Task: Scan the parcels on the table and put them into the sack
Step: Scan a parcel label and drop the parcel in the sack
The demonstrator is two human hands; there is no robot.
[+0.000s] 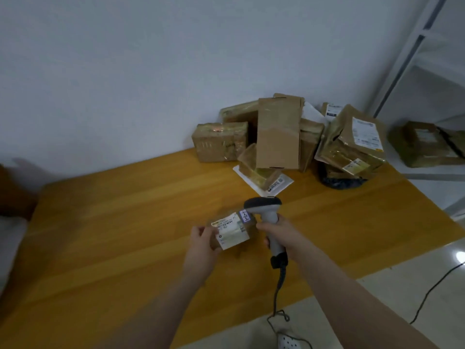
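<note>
My left hand [201, 245] holds a small brown parcel [232, 231] with a white label facing up, above the middle of the wooden table [113, 222]. My right hand [281, 235] grips a grey handheld scanner [264, 207]; its dark head points at the label's right end, where a bright patch of light shows. A heap of brown parcels [279, 137] lies at the table's far right corner against the wall. A sack is not clearly in view.
The scanner's cable [278, 290] drops to a white power strip [289, 342] on the tiled floor. A white metal shelf [427, 170] at right carries another parcel [427, 144]. A dark blurred shape [15, 195] sits at the left edge.
</note>
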